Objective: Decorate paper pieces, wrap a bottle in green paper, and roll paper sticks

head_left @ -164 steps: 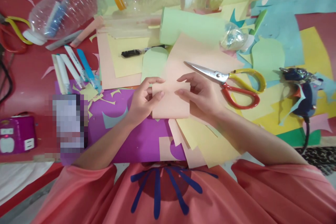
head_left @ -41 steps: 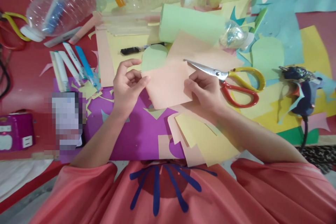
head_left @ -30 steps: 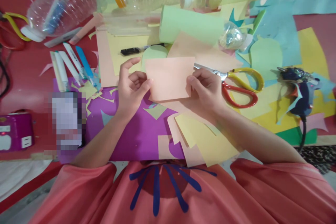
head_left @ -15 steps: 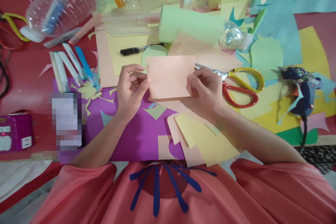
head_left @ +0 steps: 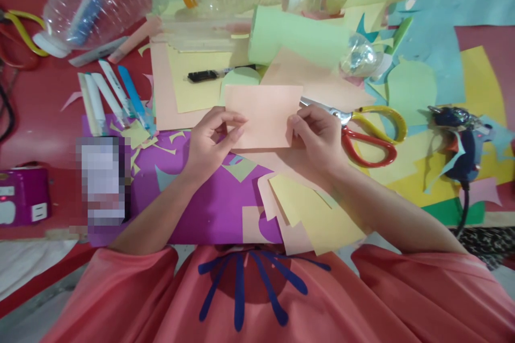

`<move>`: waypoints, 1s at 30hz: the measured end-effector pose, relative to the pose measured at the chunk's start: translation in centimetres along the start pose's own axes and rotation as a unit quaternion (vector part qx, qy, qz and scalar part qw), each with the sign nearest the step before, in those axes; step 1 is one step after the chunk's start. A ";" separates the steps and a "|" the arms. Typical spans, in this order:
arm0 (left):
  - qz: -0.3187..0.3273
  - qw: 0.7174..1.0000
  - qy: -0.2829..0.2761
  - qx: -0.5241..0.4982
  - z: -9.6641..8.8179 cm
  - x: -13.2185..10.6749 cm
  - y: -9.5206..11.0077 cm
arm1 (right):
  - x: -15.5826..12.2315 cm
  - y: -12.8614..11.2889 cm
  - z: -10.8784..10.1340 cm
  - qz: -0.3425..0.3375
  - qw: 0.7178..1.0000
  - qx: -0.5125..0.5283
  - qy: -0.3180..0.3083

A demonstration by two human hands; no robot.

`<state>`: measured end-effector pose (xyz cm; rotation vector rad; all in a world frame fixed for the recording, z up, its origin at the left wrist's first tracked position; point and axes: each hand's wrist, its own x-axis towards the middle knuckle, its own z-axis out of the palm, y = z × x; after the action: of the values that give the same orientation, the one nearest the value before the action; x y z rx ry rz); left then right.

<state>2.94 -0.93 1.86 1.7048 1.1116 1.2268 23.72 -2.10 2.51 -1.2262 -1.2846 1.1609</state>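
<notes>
I hold a folded peach paper rectangle (head_left: pixel 263 116) just above the table, between both hands. My left hand (head_left: pixel 211 142) pinches its lower left edge with thumb and fingers. My right hand (head_left: pixel 317 136) grips its right edge, fingers curled. Under the hands lie a purple sheet (head_left: pixel 209 198) and loose peach and yellow offcuts (head_left: pixel 309 211). Scissors (head_left: pixel 362 128) with yellow and red handles lie right beside my right hand, blades partly hidden behind the peach paper.
A black marker (head_left: pixel 213 73) lies on yellow paper behind the hands. A green paper roll (head_left: pixel 298 40), clear plastic bottles (head_left: pixel 100 2), several pens (head_left: pixel 112 99) and a dark glue gun (head_left: pixel 462 139) surround the spot. A purple power strip (head_left: pixel 22 198) sits at the left edge.
The peach paper has been lifted off the table, turned to lie wide and held up between both hands. My left fingers have closed onto its edge.
</notes>
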 end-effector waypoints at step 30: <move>-0.027 0.999 0.029 -0.008 -0.2 -0.3 -0.3 | 0.2 0.4 -0.3 0.013 0.999 0.040 0.025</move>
<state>2.60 -1.08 1.60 1.6258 1.1719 1.2549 24.00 -1.88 2.12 -1.2077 -1.1778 1.1821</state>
